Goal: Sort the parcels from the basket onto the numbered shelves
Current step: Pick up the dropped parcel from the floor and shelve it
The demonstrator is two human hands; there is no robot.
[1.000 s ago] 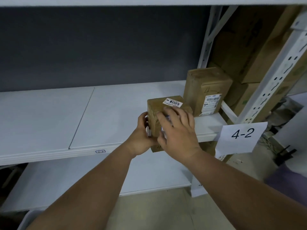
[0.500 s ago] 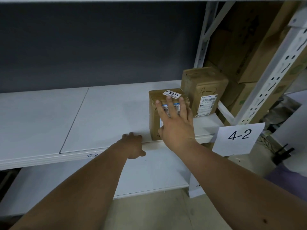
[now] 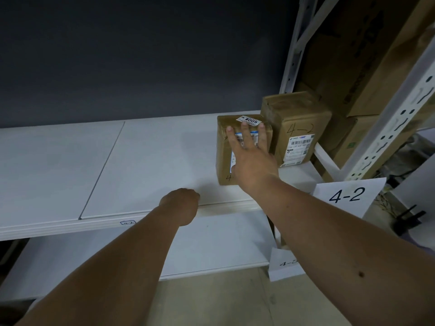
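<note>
White shelf [image 3: 146, 161] bears a parcel [image 3: 223, 158], right hand [image 3: 254, 163] fingers [image 3: 246, 135] spread flat against it.

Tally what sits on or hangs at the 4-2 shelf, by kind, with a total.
Taped brown parcels on the shelf: 2, the one labelled 005 and the one with 4-2 handwritten on it
Paper shelf signs: 2, the 4-2 sign and a partly hidden one below
Small 4-2 edge sticker: 1
Total: 5

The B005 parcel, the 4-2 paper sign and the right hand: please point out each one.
B005 parcel [image 3: 223, 158]: head view, its front face.
4-2 paper sign [image 3: 347, 196]: head view, on the printed number.
Right hand [image 3: 253, 158]: head view, back of hand.
</note>
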